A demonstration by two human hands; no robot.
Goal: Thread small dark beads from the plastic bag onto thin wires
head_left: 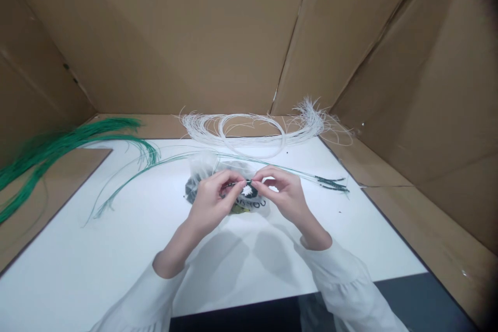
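Note:
My left hand [212,199] and my right hand [280,193] meet over the middle of a white board [128,249]. Both pinch a thin wire strand [249,183] between thumb and fingers, the fingertips almost touching. Under the hands lies a small clear plastic bag [206,166] with dark printed lettering and small dark pieces. Thin green wires [128,176] fan across the board to the left. Further green wires with dark tips [330,182] reach to the right of my right hand.
A bundle of white wires [249,129] curls in a loop at the board's far edge. A thick bunch of green wires [46,150] lies at the far left. Brown cardboard walls [233,36] enclose the back and both sides.

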